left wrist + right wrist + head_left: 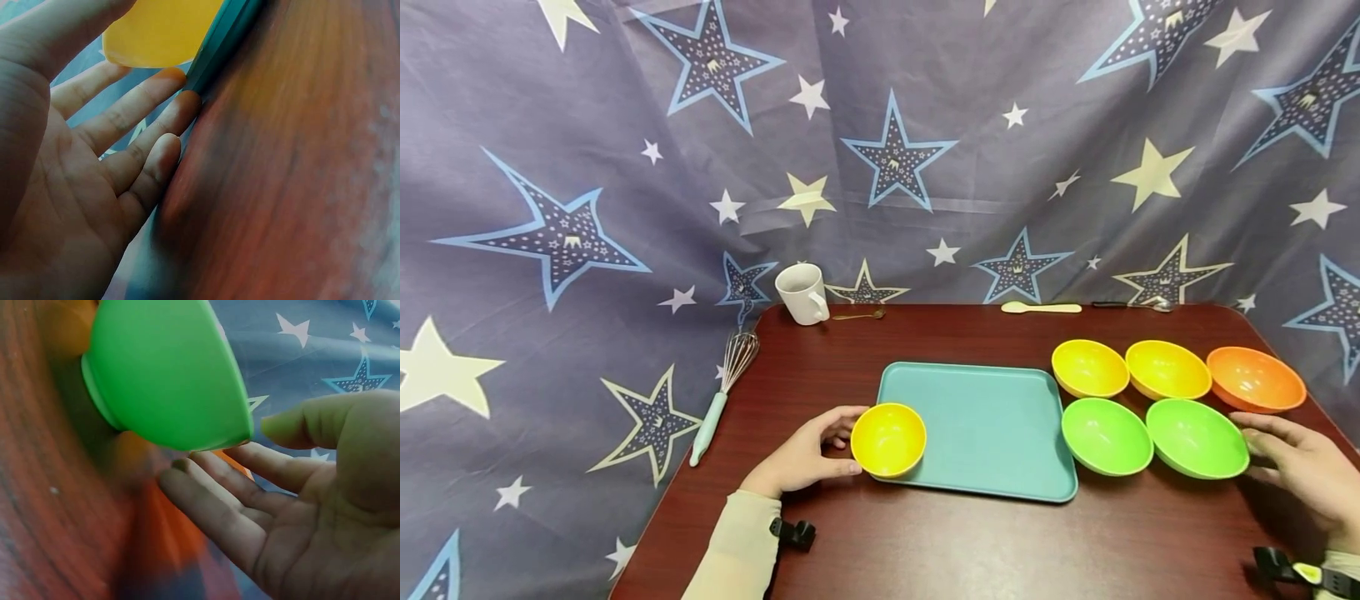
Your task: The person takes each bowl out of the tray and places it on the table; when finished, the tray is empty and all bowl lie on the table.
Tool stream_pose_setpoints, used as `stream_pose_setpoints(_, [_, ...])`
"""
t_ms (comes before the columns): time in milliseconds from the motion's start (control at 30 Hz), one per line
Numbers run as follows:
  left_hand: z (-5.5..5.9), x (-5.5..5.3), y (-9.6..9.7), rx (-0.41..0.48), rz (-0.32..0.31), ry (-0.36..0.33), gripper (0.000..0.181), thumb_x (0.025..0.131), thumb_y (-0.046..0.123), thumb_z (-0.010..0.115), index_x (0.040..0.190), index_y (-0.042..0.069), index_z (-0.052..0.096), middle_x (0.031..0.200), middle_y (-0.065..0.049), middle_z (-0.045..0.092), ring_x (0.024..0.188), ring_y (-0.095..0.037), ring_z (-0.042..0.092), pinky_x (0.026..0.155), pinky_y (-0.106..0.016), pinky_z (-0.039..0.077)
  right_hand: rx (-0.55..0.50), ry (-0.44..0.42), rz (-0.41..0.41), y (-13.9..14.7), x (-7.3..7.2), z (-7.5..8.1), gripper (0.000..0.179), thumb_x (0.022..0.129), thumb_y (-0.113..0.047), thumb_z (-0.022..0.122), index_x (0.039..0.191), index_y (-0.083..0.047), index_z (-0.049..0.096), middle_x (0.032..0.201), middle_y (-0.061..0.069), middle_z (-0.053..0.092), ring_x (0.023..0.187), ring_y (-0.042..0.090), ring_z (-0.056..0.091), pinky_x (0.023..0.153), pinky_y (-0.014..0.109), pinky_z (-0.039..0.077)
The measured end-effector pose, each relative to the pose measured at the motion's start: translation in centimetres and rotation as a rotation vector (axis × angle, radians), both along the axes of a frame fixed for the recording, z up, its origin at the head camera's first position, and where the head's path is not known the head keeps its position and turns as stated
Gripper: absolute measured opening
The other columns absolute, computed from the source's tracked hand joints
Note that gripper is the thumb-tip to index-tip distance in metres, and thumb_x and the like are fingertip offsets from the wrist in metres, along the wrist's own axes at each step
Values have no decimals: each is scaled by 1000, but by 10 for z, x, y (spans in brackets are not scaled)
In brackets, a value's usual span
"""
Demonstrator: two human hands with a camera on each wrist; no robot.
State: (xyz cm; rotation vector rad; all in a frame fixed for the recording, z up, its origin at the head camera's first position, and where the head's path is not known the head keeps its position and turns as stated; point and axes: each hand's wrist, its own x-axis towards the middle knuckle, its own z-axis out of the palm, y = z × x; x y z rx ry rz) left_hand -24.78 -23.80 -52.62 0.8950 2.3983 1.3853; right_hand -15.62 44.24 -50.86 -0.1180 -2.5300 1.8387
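On the left end of the teal tray (985,429) stands a yellow bowl (889,440). My left hand (812,454) is beside it, thumb and fingers spread around its left side. In the left wrist view the fingertips (169,78) are right at the bowl and the tray's edge, with the palm bare. At the right, my right hand (1292,462) reaches to the outer green bowl (1198,437). The right wrist view has its loosely bent fingers (212,512) and thumb close at that bowl's rim, not wrapped round it.
Beside the tray stand another green bowl (1107,435), two yellow bowls, one nearer (1090,368), and an orange bowl (1255,379). A white mug (802,293), a small spoon (859,316), a cream spoon (1041,307) and a black-handled spoon (1131,305) line the back edge. A whisk (724,396) lies left.
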Motion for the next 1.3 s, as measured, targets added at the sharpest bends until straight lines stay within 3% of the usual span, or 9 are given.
stream_pose_setpoints(167, [0,-1,1,2,0,0,76,87,27,89,152,32,50,132,7,65,114,-20,64,94,-39,54,7,164,-97,-8,-1,15,35,110,-4,48,112,-35,63,103,-33,62,86,-13,64,66,15,55])
stream_pose_setpoints(267, [-1,-1,1,1,0,-5,75,87,26,89,152,32,50,133,7,65,114,-20,64,95,-39,53,15,290,-109,-15,-3,26,42,107,5,47,114,-34,63,106,-31,63,89,-13,64,69,10,53])
stream_pose_setpoints(367, [-1,0,1,2,3,-6,75,88,26,88,152,32,51,131,7,65,114,-20,64,95,-39,54,61,339,-113,-22,-6,39,44,107,4,50,116,-37,62,106,-30,64,91,-15,64,71,8,51])
stream_pose_setpoints(500, [-2,0,1,3,7,-3,75,87,26,89,151,34,51,130,8,66,113,-20,64,94,-40,54,135,331,-97,-38,-12,57,31,107,-3,55,120,-30,64,103,-28,65,91,-15,64,73,7,51])
stream_pose_setpoints(600, [-2,0,2,6,7,4,74,87,26,89,151,33,52,129,8,66,113,-20,64,94,-40,54,206,356,-51,-54,-19,70,21,106,-3,59,122,-15,67,105,-26,66,92,-14,64,76,7,50])
stream_pose_setpoints(767, [-2,0,2,8,9,13,74,87,28,89,151,33,52,127,6,67,112,-20,64,93,-40,54,347,357,27,-81,-31,82,28,106,-5,59,131,8,62,108,-28,64,96,-16,61,78,7,48])
stream_pose_setpoints(900, [-4,-1,2,3,14,12,75,87,29,89,152,34,51,129,7,66,114,-20,63,94,-39,54,392,324,75,-102,-40,87,29,107,-12,60,132,3,64,111,-23,66,97,-17,59,79,6,46])
stream_pose_setpoints(1133, [-4,-1,1,-1,14,5,77,87,29,89,153,33,49,132,7,65,115,-19,63,94,-37,54,336,295,194,-142,-52,91,29,107,-12,61,132,3,65,125,20,68,101,-6,63,81,13,52])
stream_pose_setpoints(1300, [-2,-1,2,-6,8,2,79,86,32,89,154,33,49,133,8,65,115,-18,64,94,-36,54,377,257,244,-165,-59,94,30,108,-17,61,133,-1,66,125,19,70,105,11,67,79,21,55])
